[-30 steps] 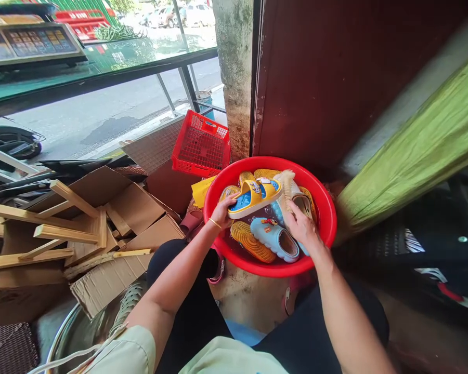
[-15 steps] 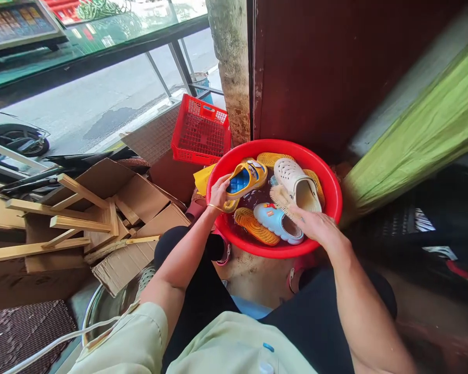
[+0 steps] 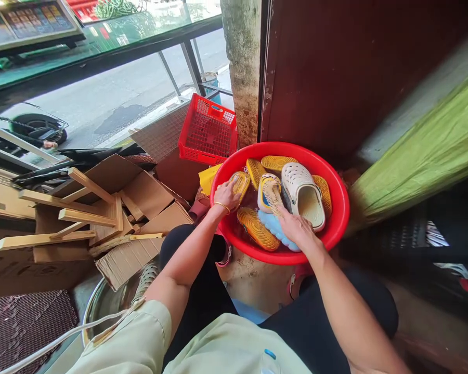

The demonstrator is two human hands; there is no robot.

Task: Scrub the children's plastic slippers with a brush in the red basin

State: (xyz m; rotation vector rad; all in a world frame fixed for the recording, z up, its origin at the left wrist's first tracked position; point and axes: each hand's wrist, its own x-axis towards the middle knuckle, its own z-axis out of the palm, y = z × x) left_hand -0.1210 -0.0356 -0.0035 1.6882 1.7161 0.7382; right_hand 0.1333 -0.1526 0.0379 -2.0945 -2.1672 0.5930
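Note:
Several shoes lie in a red basin [image 3: 340,213] in front of me. My left hand [image 3: 226,197] is at the basin's left side, its fingers closed on the near end of a yellow slipper [image 3: 241,183] whose ridged sole faces up. My right hand [image 3: 299,228] grips a scrub brush [image 3: 272,196] with pale bristles; its handle is hidden in the palm. The brush lies over a yellow-and-blue slipper [image 3: 262,200]. Beneath my right hand is a light blue clog [image 3: 275,226], partly covered. A white clog [image 3: 302,189] rests to the right, and another yellow slipper [image 3: 257,228] lies nearer me.
Behind the basin stands a red plastic crate [image 3: 208,130] beside a rough pillar [image 3: 242,78]. Cardboard [image 3: 128,265] and an upturned wooden stool [image 3: 105,208] are at the left. A green curtain [image 3: 425,140] hangs right, next to a dark red panel [image 3: 335,67].
My left hand has let go of the yellow-and-blue slipper, which now sits in mid-basin, and has taken a yellow slipper. My right hand has moved the brush left over the yellow-and-blue one.

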